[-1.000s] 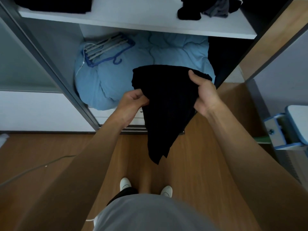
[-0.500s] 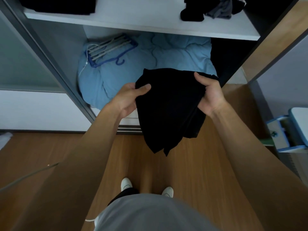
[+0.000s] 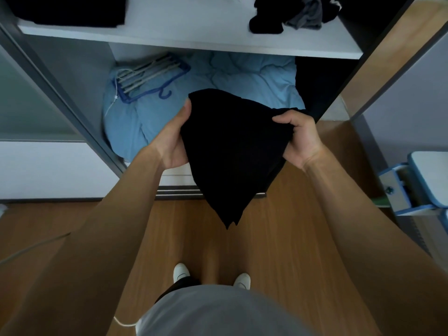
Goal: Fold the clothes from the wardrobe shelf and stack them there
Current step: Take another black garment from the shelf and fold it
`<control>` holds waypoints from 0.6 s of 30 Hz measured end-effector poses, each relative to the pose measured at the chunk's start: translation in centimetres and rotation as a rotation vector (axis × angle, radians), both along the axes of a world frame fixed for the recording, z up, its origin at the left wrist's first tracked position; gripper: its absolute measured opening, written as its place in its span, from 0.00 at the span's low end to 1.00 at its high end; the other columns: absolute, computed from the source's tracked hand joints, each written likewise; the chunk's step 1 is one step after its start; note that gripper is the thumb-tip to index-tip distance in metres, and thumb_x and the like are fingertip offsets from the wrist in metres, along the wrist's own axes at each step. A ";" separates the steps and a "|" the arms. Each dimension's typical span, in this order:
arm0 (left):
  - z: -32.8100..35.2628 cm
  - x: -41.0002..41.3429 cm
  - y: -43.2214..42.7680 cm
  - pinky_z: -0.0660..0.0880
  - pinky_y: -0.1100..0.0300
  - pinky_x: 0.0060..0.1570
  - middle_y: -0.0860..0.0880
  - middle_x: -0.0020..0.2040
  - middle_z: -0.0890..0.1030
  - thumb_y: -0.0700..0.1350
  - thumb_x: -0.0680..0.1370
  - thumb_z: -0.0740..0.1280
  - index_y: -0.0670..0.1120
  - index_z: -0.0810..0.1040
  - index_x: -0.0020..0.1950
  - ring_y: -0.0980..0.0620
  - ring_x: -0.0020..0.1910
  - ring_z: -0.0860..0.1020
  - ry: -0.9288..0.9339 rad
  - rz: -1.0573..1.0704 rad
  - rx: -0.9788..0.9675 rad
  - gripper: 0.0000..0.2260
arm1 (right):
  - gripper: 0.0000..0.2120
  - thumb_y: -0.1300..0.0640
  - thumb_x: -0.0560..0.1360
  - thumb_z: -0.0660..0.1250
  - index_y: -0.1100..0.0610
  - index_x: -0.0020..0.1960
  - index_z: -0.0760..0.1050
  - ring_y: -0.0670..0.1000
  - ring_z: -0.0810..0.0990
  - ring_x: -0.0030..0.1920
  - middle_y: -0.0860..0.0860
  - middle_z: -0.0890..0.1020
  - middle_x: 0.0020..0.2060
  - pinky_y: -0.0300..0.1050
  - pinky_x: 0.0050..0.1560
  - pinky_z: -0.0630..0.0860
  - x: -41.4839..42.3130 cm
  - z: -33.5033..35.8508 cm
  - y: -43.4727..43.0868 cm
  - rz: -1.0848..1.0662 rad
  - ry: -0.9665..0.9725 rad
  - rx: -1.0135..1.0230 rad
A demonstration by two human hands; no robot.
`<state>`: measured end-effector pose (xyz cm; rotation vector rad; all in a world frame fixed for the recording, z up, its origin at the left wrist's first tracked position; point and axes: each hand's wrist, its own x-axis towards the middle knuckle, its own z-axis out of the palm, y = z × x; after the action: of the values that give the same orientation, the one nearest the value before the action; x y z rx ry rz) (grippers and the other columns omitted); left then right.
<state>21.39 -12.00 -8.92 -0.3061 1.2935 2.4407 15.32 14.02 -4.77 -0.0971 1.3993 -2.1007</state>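
1. Since a second before, the left hand [image 3: 174,141] had given up its fist on the cloth's edge and turned palm-in along the side of the black garment [image 3: 232,146]. The dangling tail had drawn up a little shorter.
2. Both hands held the garment in the air in front of the wardrobe, below the white shelf [image 3: 218,42] and above the wooden floor [image 3: 278,238]. It was bunched into a rough wedge with its point hanging down.
3. The step in hand looked like a fold made in mid-air. To do it well, the top edge wanted pulling taut and level between the hands, with the tail brought up flat so no slack got trapped inside.
4. More clothes lay crumpled at the right of the shelf in a loose pile [image 3: 291,18], and a dark stack [image 3: 68,10] sat at its left. That stack was the likely place for this piece.
5. The right hand [image 3: 298,139] was curled tightly, its fingers wrapped over a gathered bunch of the upper right edge.
6. The left hand's thumb lay up against the top left corner. Its fingers were hidden behind the cloth, so I could not tell whether they clasped it or only propped it.
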 end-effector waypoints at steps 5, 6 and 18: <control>1.3 -2.0 -0.7 0.80 0.58 0.50 0.49 0.54 0.85 0.62 0.71 0.74 0.49 0.85 0.58 0.52 0.53 0.84 0.081 0.014 -0.049 0.22 | 0.16 0.61 0.68 0.62 0.66 0.52 0.79 0.55 0.83 0.52 0.57 0.83 0.47 0.51 0.65 0.75 -0.1 0.1 -0.3 -0.005 0.007 0.032; 1.5 -2.1 -0.7 0.80 0.58 0.50 0.48 0.54 0.86 0.59 0.72 0.74 0.48 0.86 0.57 0.52 0.53 0.84 0.096 0.022 -0.052 0.19 | 0.14 0.61 0.68 0.62 0.64 0.49 0.81 0.54 0.83 0.50 0.56 0.83 0.45 0.51 0.64 0.76 -0.1 0.1 -0.3 0.003 0.009 0.023; 2.6 -2.8 0.0 0.80 0.64 0.40 0.47 0.44 0.87 0.49 0.70 0.79 0.49 0.86 0.40 0.51 0.43 0.86 0.232 0.346 -0.610 0.05 | 0.05 0.59 0.76 0.70 0.58 0.49 0.83 0.48 0.86 0.45 0.50 0.87 0.42 0.40 0.48 0.81 -0.2 -1.1 0.2 -0.270 0.214 0.508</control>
<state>18.61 -11.98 -6.35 -0.4395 2.2462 2.3296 15.12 14.18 -5.86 0.0796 2.1362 -1.9093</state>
